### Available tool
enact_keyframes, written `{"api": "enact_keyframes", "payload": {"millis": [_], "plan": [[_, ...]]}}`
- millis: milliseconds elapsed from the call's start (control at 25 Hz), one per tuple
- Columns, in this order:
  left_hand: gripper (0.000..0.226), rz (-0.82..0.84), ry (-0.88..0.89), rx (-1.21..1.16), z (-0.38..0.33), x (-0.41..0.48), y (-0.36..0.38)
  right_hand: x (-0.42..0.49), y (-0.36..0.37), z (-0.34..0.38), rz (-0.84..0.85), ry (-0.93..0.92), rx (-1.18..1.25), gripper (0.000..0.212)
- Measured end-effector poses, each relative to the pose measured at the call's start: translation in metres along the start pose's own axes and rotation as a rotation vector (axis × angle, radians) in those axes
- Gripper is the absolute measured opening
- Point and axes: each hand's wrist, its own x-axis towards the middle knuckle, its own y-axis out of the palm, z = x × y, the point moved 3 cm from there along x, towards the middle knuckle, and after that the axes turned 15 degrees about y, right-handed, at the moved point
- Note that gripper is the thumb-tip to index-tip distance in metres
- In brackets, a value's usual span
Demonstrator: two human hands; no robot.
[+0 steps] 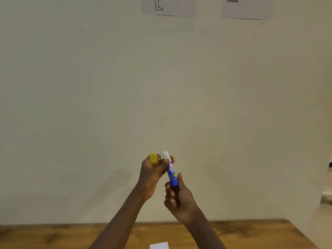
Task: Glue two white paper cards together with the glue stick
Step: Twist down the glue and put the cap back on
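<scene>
The task looks to be at an early stage: the glue stick (172, 174) is uncapped and its white glue column stands proud of the blue barrel, but nothing in view suggests any glue has reached paper yet. Only one white paper card (159, 245) shows, lying flat on the wooden tabletop (53, 234) at the bottom edge of the view, partly cut off by the frame (a second card is not in sight, so where it lies cannot be told). Still to come, as I judge it: spreading glue on a card, laying the other card over it, and pressing the two together. The right hand (179, 200) is closed in a fist round the lower end of the barrel, thumb lying up along its side, holding the stick nearly upright and well above the tabletop, in front of the pale wall (89, 87). The left hand (152, 175) is partly curled: its thumb presses against the upper barrel just under the exposed glue, while its fingers pinch the yellow cap (153, 158), held just beside the glue tip but apart from it. Both hands are occupied, so neither touches the card, which sits below and between the two forearms.
</scene>
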Motion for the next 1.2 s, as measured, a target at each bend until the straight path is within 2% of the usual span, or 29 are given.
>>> {"api": "enact_keyframes", "payload": {"millis": [120, 360, 440, 520, 600, 680, 800, 880, 1000, 1080, 1200], "plan": [[0.028, -0.025, 0.035, 0.011, -0.003, 0.001, -0.001, 0.003, 0.009, -0.001, -0.015, -0.063, 0.166, 0.045], [0.030, -0.177, 0.084, 0.178, 0.001, 0.002, -0.005, 0.008, 0.010, -0.005, -0.258, -0.393, 0.117, 0.019], [0.031, -0.180, 0.096, 0.138, 0.001, 0.001, -0.009, 0.006, 0.010, -0.004, -0.225, -0.337, 0.159, 0.030], [0.029, -0.139, 0.091, 0.068, 0.001, 0.002, -0.011, 0.003, 0.011, -0.003, -0.152, -0.152, 0.170, 0.054], [0.025, -0.091, 0.081, 0.020, 0.001, 0.002, -0.012, 0.000, 0.012, -0.002, -0.078, -0.041, 0.184, 0.050], [0.022, -0.078, 0.083, -0.007, 0.001, 0.002, -0.012, 0.000, 0.013, 0.000, -0.017, -0.079, 0.244, 0.033], [0.024, -0.111, 0.094, 0.015, 0.002, 0.003, -0.013, 0.004, 0.009, 0.000, -0.058, -0.280, 0.154, 0.018], [0.023, -0.119, 0.088, 0.035, 0.003, 0.002, -0.015, 0.004, 0.006, -0.002, -0.050, -0.279, 0.083, 0.021], [0.022, -0.105, 0.073, 0.044, 0.005, 0.001, -0.018, 0.004, 0.003, 0.001, -0.078, -0.112, 0.044, 0.049], [0.024, -0.090, 0.076, 0.055, 0.005, 0.001, -0.017, 0.005, 0.003, 0.002, -0.099, -0.144, 0.044, 0.039], [0.027, -0.069, 0.092, 0.052, 0.005, 0.005, -0.010, 0.009, 0.002, 0.001, -0.101, -0.305, 0.122, 0.019]]}}
